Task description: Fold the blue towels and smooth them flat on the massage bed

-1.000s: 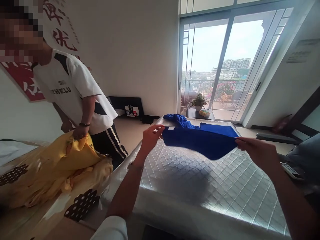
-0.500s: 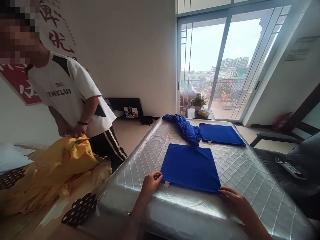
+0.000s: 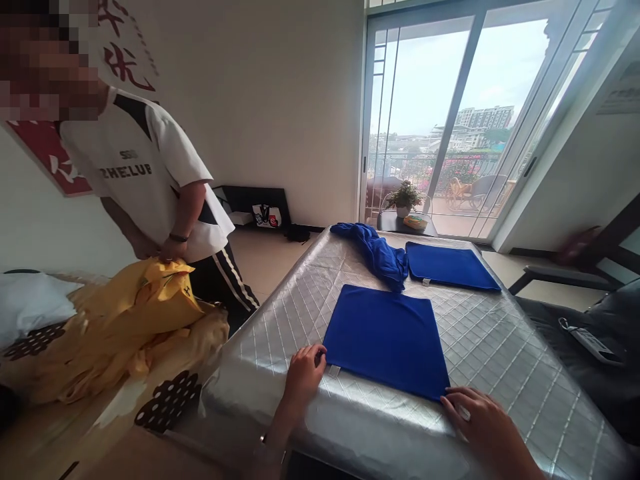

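The left hand [image 3: 304,377] reaches forward, knuckles up, fingers half-curled at the near-left corner of a flat, blue, rectangular fabric piece [image 3: 387,340]. The right hand [image 3: 483,413] angles inward, fingers bent at the near-right corner. Whether either pinches the fabric cannot be determined. The piece lies spread on a silver, diamond-quilted surface [image 3: 280,333].

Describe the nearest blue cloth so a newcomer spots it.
Before the sliding glass door is a silver quilted surface. On its near side lies a flat blue cloth. Unlike the farther flat blue cloth, it has the left hand and right hand at its near corners.
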The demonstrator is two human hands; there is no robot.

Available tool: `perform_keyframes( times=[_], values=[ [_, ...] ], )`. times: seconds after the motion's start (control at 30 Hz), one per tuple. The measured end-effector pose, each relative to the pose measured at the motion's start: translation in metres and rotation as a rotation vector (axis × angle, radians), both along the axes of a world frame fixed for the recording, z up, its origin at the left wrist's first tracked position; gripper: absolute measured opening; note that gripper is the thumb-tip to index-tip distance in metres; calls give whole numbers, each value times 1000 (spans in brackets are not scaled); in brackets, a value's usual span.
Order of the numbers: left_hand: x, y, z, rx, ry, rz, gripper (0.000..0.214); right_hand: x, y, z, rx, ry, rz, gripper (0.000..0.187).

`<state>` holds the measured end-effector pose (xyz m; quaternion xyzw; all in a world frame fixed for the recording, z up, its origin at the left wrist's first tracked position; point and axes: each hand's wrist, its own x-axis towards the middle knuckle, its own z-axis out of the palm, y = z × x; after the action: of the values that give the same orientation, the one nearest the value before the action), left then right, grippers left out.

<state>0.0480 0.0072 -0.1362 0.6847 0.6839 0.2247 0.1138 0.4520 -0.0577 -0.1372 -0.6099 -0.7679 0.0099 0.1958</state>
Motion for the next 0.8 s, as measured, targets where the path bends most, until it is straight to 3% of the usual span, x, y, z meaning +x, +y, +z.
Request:
perform_keyframes(
  times=[0.1, 0.2, 0.3, 0.43, 0.57, 0.67, 0.8],
  values=[
    [1, -1, -2, 32, 25, -7, 20, -17, 16, 14, -49, -67, -70, 49],
    [3, -3, -3, 90, 74, -18, 23, -40, 39, 14, -28, -88, -160, 53],
    [4, -5, -4, 100, 106, -27, 23, -58, 54, -6, -46, -116, -242, 61],
    [-1, -7, -5, 72, 118, -30, 23, -66, 56, -39, -140, -178, -287, 73],
    [0, -6, 2, 109, 140, -7, 24, -62, 52, -49, -178, -181, -255, 76],
    [31, 3, 14, 193, 87, -72, 28, -62, 52, -47, -186, -162, -252, 76],
    [115, 26, 20, 251, 32, -474, 33, -64, 52, -44, -183, -182, -261, 73]
  ],
)
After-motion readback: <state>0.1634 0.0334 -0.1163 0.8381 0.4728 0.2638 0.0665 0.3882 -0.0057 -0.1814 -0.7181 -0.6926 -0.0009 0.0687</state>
